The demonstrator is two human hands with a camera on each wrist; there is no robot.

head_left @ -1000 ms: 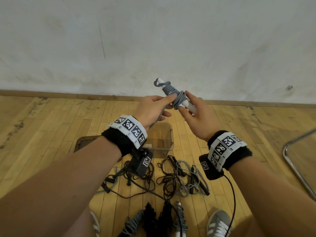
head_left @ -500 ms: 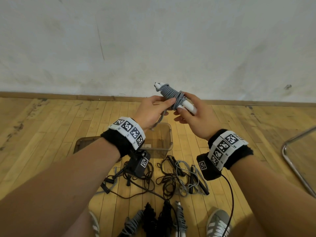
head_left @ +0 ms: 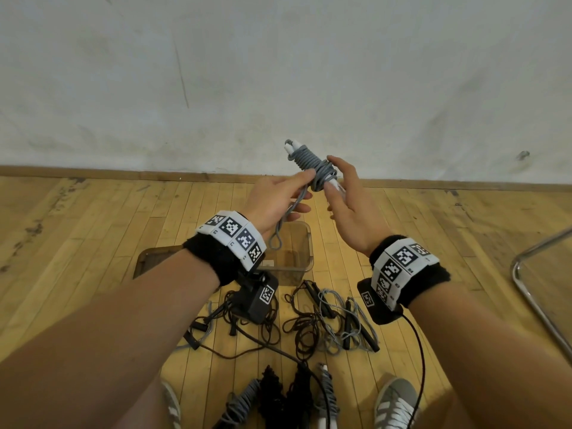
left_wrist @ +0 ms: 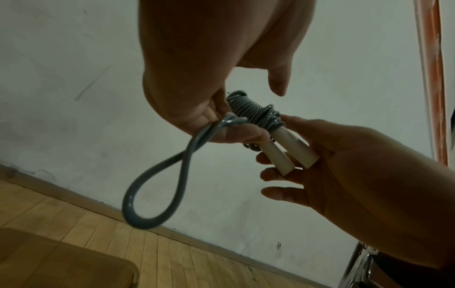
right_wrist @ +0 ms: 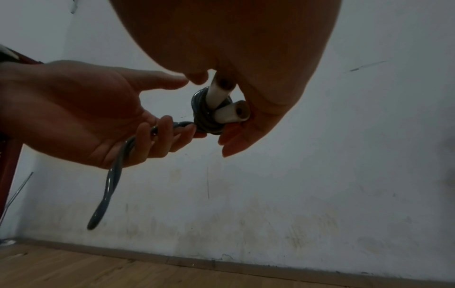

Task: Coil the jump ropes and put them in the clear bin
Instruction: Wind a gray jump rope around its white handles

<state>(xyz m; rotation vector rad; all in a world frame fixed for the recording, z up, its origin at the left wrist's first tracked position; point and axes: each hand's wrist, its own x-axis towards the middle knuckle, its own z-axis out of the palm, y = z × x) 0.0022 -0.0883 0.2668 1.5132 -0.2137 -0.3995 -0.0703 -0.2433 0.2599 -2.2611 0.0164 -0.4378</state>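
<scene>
The left hand [head_left: 278, 201] pinches the grey rope's [head_left: 312, 168] last free loop [left_wrist: 157, 187], which hangs down from its curled fingers toward the bin [head_left: 301, 243] directly below. Just to its right, touching it, is the wound bundle: coils wrapped round two white handles [left_wrist: 289, 150] whose long axis tilts up and away toward the wall. The right hand [head_left: 353, 209] cradles those handles from the far side, thumb and fingers lightly closed on them. The loop lies on the left hand's side, so tucking it likely falls to that hand. Loose ropes [head_left: 325, 317] tangle on the wooden floor [head_left: 93, 243] nearer the feet, below a white wall [head_left: 278, 72]; a metal frame [head_left: 532, 292] shows far right.
</scene>
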